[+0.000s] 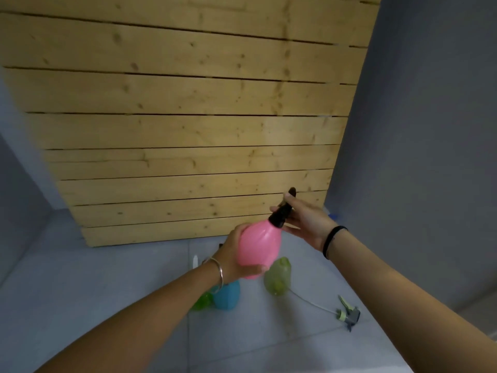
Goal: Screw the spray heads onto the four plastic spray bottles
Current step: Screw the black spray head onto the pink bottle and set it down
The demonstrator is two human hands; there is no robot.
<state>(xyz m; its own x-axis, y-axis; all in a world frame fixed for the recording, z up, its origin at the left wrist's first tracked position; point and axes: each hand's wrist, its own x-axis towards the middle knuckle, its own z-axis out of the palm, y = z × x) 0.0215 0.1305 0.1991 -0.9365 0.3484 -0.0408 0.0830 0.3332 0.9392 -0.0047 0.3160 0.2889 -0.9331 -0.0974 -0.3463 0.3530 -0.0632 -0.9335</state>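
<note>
Grey tiled floor [107, 292] underfoot, pale plank wall [174, 130] straight ahead, plain grey wall [430, 130] off to the right.

Up in mid-air, well clear of the floor and in front of the planks: the pink bottle [259, 249], tilted, neck pointing up and to the right. Left hand [236, 254] wrapped round the fat lower end, fingers and thumb curled tight against the base. Right hand [304, 222] over the black spray head [279, 215] at the neck, fingers curled round it, one fingertip poking out on top. Head seated on the neck; fully tight or not, cannot tell.

Handling, at a guess: thin plastic, probably light, smooth and a touch slippery, likely to give under a hard squeeze. Best gripped round the widest part of the belly, as now, with the twisting done at the black collar rather than the trigger.

Looks: bulb-shaped, glossy pink, faint ribs running lengthwise, narrowing to a short neck under the collar.

Down on the tiles below: blue bottle [227, 296], small green bottle [201, 301] right against it, pale green bottle [278, 275] just to the right. Further right, a loose spray head [348, 314], thin tube trailing back toward the pale green bottle.
</note>
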